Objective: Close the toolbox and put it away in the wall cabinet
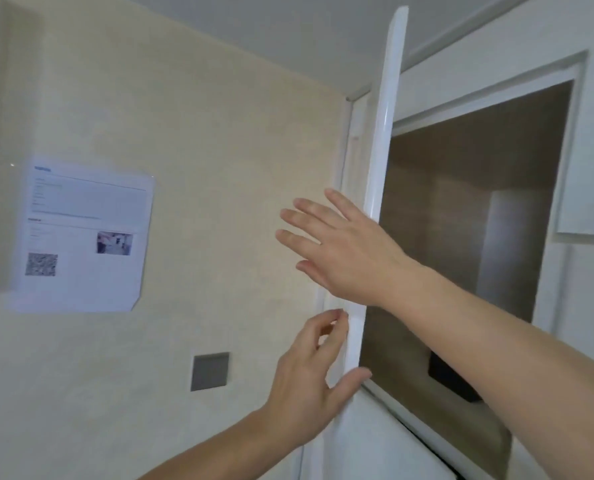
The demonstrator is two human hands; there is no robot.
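The wall cabinet (562, 140) stands open, its brown inside showing. Its white door (385, 133) is swung out edge-on toward me. A dark object (451, 379), which may be the toolbox, lies on the cabinet floor at the lower part of the opening; only part of it shows. My left hand (309, 379) is at the door's lower edge, thumb against the edge, fingers spread. My right hand (340, 251) reaches across in front of the door edge with fingers spread flat, holding nothing.
A beige wall fills the left side, with a printed paper sheet (81, 237) and a grey switch plate (209, 371) on it. A second white cabinet door (593, 150) is on the right. A white surface (385, 445) lies below the opening.
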